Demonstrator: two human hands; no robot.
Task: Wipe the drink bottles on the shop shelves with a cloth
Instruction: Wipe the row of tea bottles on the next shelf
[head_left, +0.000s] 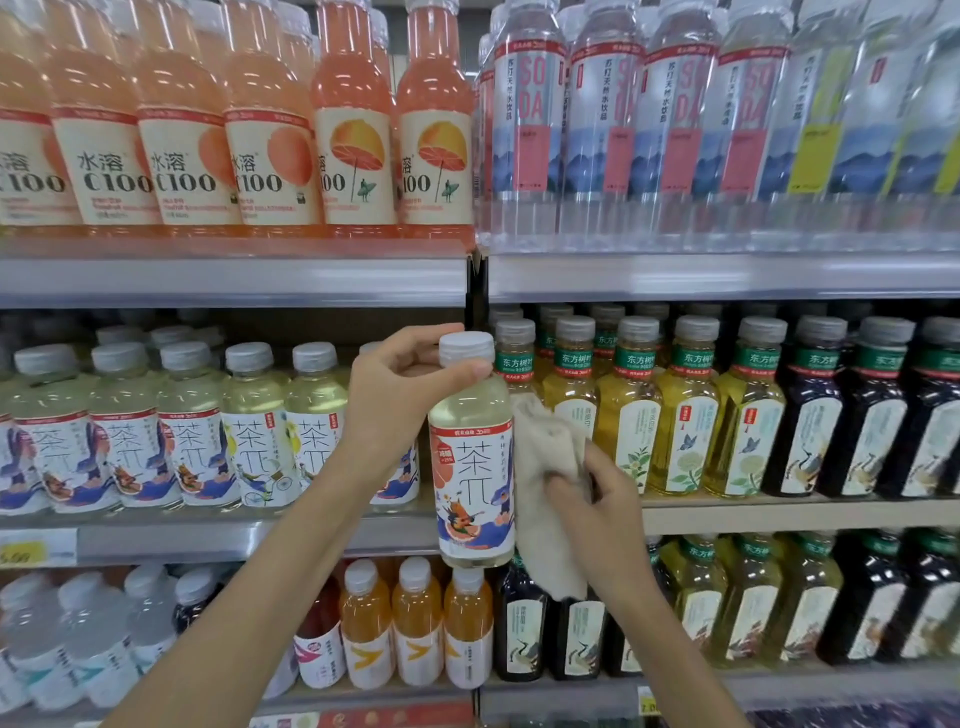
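Fingers (457, 371) of left hand (400, 395) pinched round tea bottle (472, 467) neck, bottle held off middle shelf (234, 540). Cloth (545, 467) gripped by right hand (597, 499), pressed against bottle side. Slip risked: high neck grip, sideways wiping pressure.

Seen only as a left forearm (270, 561) and a right forearm (670, 634), both bare from wrist to the view's lower edge. Ends in a bare left hand (405, 395) and right hand (605, 512), slender-fingered, with a short, plain left thumbnail.
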